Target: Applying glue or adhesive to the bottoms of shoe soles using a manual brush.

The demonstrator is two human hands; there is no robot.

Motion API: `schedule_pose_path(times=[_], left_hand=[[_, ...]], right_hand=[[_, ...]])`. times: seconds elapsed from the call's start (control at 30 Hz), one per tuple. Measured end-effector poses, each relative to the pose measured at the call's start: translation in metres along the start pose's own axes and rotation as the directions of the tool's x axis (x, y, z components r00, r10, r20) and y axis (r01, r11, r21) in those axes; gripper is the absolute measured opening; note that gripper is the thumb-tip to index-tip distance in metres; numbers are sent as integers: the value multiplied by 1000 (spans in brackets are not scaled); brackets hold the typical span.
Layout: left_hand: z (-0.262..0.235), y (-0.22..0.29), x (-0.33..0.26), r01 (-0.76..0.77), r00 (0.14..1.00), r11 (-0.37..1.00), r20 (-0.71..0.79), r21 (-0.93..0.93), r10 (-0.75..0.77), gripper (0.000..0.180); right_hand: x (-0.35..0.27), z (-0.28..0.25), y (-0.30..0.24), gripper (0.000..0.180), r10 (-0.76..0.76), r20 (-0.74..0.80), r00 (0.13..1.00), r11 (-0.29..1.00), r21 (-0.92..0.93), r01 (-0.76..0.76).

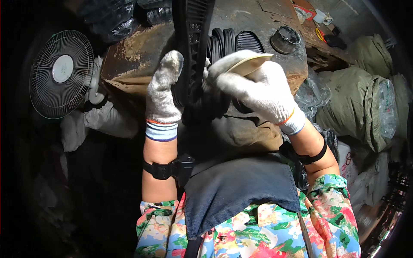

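My left hand, in a white knitted glove, is closed on the side of a long black ridged piece that looks like a rubber shoe sole and stands upright. My right hand, gloved too, grips a thin, curved cream-coloured piece close to the black one. Its fingertips are blurred by motion, and I cannot make out what kind of thing the cream piece is. Behind my hands lie several black looped pieces and a black ribbed sole-like piece.
A worn brown work surface carries a dark round tin. On the left stands a fan. Green sacks and clear plastic bags crowd the right side. Scissors with yellow handles lie at the far right. A dark apron covers my lap.
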State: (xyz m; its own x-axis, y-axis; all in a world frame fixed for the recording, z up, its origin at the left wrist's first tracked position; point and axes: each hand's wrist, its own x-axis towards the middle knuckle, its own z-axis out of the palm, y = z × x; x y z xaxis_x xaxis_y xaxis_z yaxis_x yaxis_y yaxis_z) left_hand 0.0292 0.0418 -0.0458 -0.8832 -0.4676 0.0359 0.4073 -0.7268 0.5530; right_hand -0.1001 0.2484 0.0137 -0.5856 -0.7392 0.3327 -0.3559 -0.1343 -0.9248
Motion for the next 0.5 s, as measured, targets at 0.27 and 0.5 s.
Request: schedule_pose_path(times=[0.27, 0.5], left_hand=[[-3, -29, -5, -195, 977, 723, 66, 662, 203, 39], [51, -45, -13, 168, 985, 976, -61, 136, -161, 46]], right_hand=[[44, -25, 5, 26, -49, 13, 999, 954, -296, 51], [108, -69, 7, 13, -792, 101, 602, 302, -792, 530]])
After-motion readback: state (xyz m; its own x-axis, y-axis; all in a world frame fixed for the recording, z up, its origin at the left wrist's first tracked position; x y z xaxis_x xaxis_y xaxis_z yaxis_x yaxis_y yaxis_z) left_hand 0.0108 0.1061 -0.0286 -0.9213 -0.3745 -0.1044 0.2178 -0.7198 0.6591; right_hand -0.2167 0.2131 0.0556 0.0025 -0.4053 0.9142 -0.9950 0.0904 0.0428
